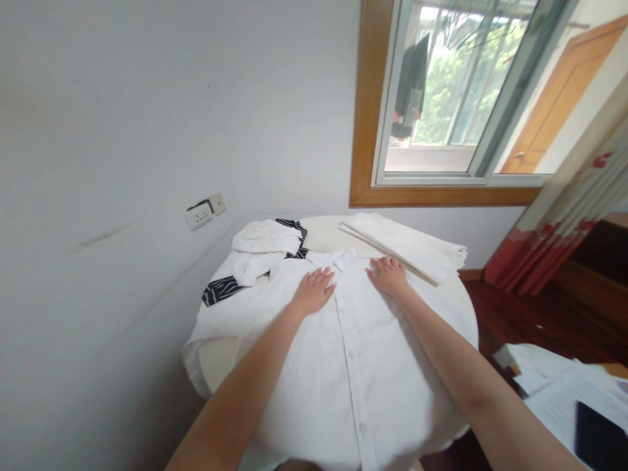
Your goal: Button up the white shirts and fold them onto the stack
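Observation:
A white button-up shirt (350, 366) lies spread face up over a round white table (216, 356), collar at the far side. My left hand (314, 289) rests flat on the shirt's chest left of the button row, fingers stretched out. My right hand (389, 275) lies flat on the shirt just right of the collar, fingers apart. Neither hand holds anything.
A white garment with black striped trim (260, 256) is bunched at the table's far left. A folded white cloth (405, 245) lies at the far right. A window (441, 98), a wall socket (203, 210), a curtain (564, 216) and papers (559, 392) surround the table.

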`<state>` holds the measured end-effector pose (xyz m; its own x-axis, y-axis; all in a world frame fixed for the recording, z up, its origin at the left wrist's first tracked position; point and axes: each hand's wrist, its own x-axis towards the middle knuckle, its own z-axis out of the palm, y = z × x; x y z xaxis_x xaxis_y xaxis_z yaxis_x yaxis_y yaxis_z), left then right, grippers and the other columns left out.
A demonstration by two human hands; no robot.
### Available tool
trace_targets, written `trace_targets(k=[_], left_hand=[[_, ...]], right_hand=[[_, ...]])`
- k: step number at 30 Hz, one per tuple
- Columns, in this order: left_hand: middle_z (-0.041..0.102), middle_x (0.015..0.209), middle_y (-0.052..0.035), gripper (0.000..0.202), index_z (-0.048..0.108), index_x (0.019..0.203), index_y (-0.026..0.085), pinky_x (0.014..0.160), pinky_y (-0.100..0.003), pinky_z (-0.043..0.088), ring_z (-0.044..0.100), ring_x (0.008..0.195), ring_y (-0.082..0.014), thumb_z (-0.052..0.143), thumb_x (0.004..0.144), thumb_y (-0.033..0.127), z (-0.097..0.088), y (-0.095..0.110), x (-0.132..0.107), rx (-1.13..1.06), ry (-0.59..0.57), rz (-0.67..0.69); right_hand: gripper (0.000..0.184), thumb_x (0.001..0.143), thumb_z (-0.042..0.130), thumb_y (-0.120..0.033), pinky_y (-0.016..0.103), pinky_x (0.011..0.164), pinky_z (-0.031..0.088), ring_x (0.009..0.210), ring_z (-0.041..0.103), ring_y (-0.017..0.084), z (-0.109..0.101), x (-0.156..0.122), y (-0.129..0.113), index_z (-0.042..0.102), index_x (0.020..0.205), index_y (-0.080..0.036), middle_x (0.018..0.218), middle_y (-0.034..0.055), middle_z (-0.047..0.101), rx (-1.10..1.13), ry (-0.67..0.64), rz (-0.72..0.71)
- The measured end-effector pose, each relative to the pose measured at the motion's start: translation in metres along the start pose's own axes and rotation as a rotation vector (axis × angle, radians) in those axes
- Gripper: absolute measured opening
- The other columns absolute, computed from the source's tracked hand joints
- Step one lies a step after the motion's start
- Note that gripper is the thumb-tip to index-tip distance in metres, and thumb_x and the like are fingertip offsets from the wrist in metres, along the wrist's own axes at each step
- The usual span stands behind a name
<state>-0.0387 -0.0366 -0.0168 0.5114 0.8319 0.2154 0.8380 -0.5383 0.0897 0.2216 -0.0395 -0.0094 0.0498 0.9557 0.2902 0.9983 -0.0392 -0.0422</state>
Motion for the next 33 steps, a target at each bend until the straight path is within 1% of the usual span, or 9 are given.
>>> trace_targets(k=[4, 7, 10, 13, 16, 21, 26, 31, 33], left_hand=[[0.033, 0.15, -0.0026, 0.051, 0.038, 0.14, 0.025, 0.113, -0.048, 0.022, 0.027, 0.139, -0.0226, 0.023, 0.095, 0.046, -0.001, 0.001, -0.001, 0.002, 0.01, -0.001], [0.034, 0.149, -0.0022, 0.05, 0.039, 0.139, 0.026, 0.113, -0.046, 0.023, 0.028, 0.138, -0.0218, 0.023, 0.095, 0.046, -0.001, 0.002, -0.003, 0.027, 0.024, -0.003], [0.035, 0.149, -0.0028, 0.05, 0.04, 0.139, 0.028, 0.112, -0.045, 0.025, 0.031, 0.137, -0.0228, 0.025, 0.095, 0.046, -0.002, 0.003, -0.004, 0.06, 0.056, -0.01], [0.034, 0.149, -0.0021, 0.049, 0.042, 0.137, 0.03, 0.112, -0.046, 0.024, 0.029, 0.137, -0.0255, 0.029, 0.093, 0.047, -0.004, 0.002, -0.004, 0.107, 0.148, -0.067], [0.034, 0.149, -0.0028, 0.049, 0.044, 0.137, 0.029, 0.113, -0.049, 0.018, 0.024, 0.139, -0.0271, 0.03, 0.093, 0.046, -0.004, -0.005, -0.001, 0.149, 0.219, -0.18], [0.034, 0.149, -0.006, 0.055, 0.041, 0.139, 0.026, 0.11, -0.056, 0.02, 0.026, 0.137, -0.0316, 0.029, 0.091, 0.051, 0.001, -0.018, 0.003, 0.122, 0.06, -0.351], [0.032, 0.15, -0.0054, 0.055, 0.039, 0.14, 0.027, 0.11, -0.056, 0.02, 0.026, 0.138, -0.0307, 0.026, 0.092, 0.05, 0.003, -0.015, 0.0, 0.141, 0.04, -0.346], [0.029, 0.151, -0.0095, 0.059, 0.036, 0.142, 0.025, 0.105, -0.059, 0.024, 0.024, 0.137, -0.0346, 0.025, 0.091, 0.053, -0.002, -0.007, -0.005, 0.141, -0.034, -0.374], [0.034, 0.148, -0.014, 0.059, 0.04, 0.139, 0.024, 0.101, -0.061, 0.027, 0.03, 0.134, -0.0379, 0.029, 0.09, 0.054, -0.008, -0.003, -0.005, 0.159, -0.088, -0.382]], right_hand=[[0.051, 0.092, 0.031, -0.056, 0.048, 0.09, 0.03, 0.114, 0.04, 0.033, 0.0, 0.016, -0.007, 0.061, 0.117, -0.024, 0.121, 0.0151, 0.052, -0.021, 0.005, 0.08], [0.042, 0.093, 0.033, -0.042, 0.051, 0.089, 0.029, 0.113, 0.039, 0.034, 0.002, 0.021, -0.02, 0.064, 0.11, -0.018, 0.116, 0.0174, 0.053, -0.022, 0.058, 0.145], [0.037, 0.092, 0.035, -0.03, 0.049, 0.095, 0.026, 0.116, 0.039, 0.033, 0.004, 0.023, -0.034, 0.064, 0.107, -0.013, 0.118, 0.0191, 0.053, -0.021, 0.14, 0.097], [0.039, 0.093, 0.034, -0.032, 0.039, 0.097, 0.029, 0.118, 0.041, 0.027, 0.008, 0.024, -0.043, 0.058, 0.119, -0.015, 0.126, 0.0163, 0.052, 0.046, 0.107, -0.048], [0.056, 0.095, 0.027, -0.046, 0.036, 0.101, 0.028, 0.127, 0.037, 0.025, 0.017, 0.025, -0.047, 0.042, 0.137, -0.013, 0.139, 0.0148, 0.044, 0.104, -0.013, -0.067], [0.074, 0.092, 0.015, -0.061, 0.049, 0.11, 0.012, 0.141, 0.013, 0.025, 0.027, 0.025, -0.049, 0.02, 0.148, -0.013, 0.154, 0.012, 0.02, 0.11, -0.173, -0.024], [0.074, 0.091, 0.018, -0.061, 0.052, 0.11, 0.01, 0.141, 0.014, 0.025, 0.022, 0.021, -0.05, 0.005, 0.15, -0.018, 0.154, 0.0127, 0.019, 0.146, -0.152, -0.002], [0.065, 0.092, 0.018, -0.06, 0.056, 0.108, 0.01, 0.141, 0.013, 0.028, 0.017, 0.011, -0.048, 0.02, 0.148, -0.027, 0.154, 0.0139, 0.019, 0.112, -0.188, -0.048], [0.064, 0.093, 0.016, -0.059, 0.057, 0.107, 0.01, 0.141, 0.012, 0.029, 0.016, 0.005, -0.047, 0.025, 0.147, -0.027, 0.154, 0.0144, 0.017, 0.097, -0.216, -0.065]])
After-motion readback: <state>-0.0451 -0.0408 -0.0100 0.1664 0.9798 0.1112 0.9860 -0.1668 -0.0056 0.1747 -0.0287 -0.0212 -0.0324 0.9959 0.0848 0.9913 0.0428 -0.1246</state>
